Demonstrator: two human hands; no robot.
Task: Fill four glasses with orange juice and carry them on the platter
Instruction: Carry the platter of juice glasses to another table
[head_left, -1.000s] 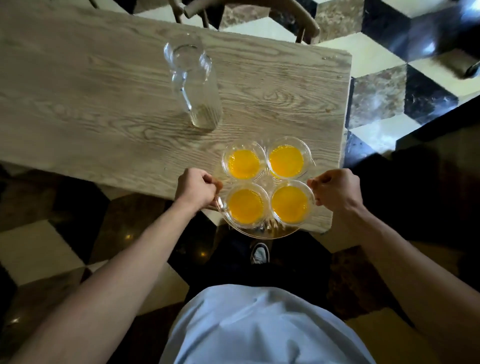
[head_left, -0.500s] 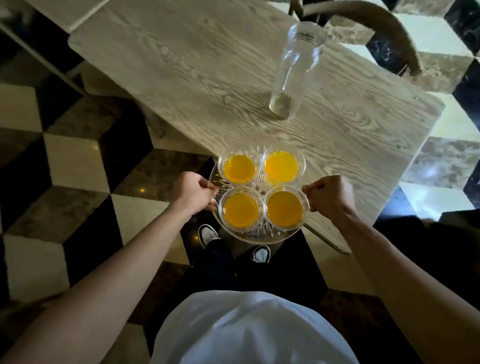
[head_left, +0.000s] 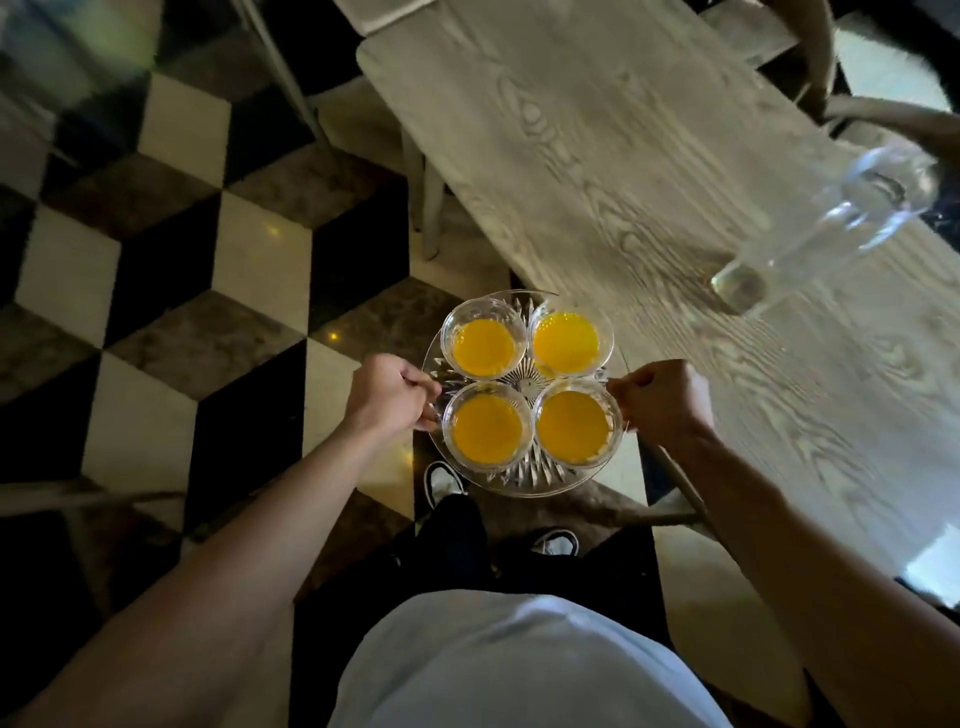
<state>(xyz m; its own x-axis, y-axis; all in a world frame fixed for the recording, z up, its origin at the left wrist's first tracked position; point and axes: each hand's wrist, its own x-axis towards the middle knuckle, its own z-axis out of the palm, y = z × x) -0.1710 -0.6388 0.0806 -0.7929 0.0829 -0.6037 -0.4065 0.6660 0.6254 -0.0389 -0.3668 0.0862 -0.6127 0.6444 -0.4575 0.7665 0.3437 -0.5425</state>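
Note:
A round cut-glass platter (head_left: 524, 480) hangs in the air in front of me, off the table and above the floor. Several clear glasses stand on it in a square, each holding orange juice; the nearest two (head_left: 487, 428) (head_left: 574, 427) sit closest to my body. My left hand (head_left: 387, 397) grips the platter's left edge. My right hand (head_left: 657, 402) grips its right edge. Both fists are closed on the rim.
The wooden table (head_left: 649, 156) stretches to the right with an almost empty glass jug (head_left: 826, 228) on it. A curved wooden chair (head_left: 893, 111) stands beyond it. Below lies a black, white and brown cube-patterned floor (head_left: 156, 291); my shoes (head_left: 441, 480) show under the platter.
The platter has left the table edge and now hangs over the floor. I have turned left, so the table and jug have swung to the right of the view.

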